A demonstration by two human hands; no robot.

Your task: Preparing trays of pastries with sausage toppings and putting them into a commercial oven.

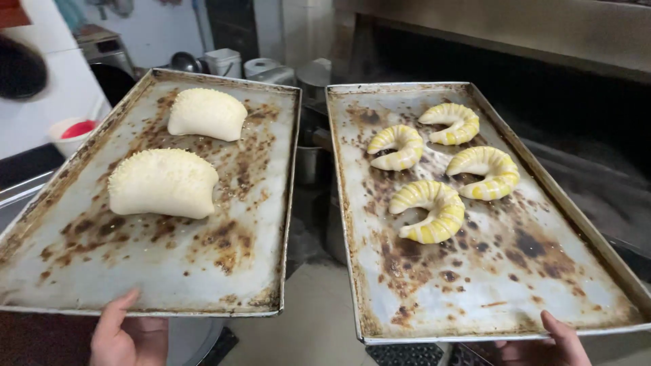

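Two metal baking trays are held level, side by side, apart from each other. The left hand [127, 333] grips the near edge of the left tray [169, 278], thumb on top of the rim, fingers closed underneath. The right hand [550, 342] grips the near edge of the right tray [515, 298] in the same manner, thumb over the rim.

Both trays are rectangular, with low raised rims and heavy brown scorch marks across the metal. The left tray carries two pale, unbaked turnover-shaped pastries with crimped edges: a near pastry [163, 183] and a far pastry [207, 114], lying apart. The right tray carries four crescent pastries [428, 210] striped yellow and white, grouped in its far half, close together.

Both hands are cut off by the lower frame edge; the fingers under the trays are hidden. Containers [224, 62] behind the trays are partly covered and hard to make out. The dark oven opening [576, 88] beyond the right tray shows no detail.
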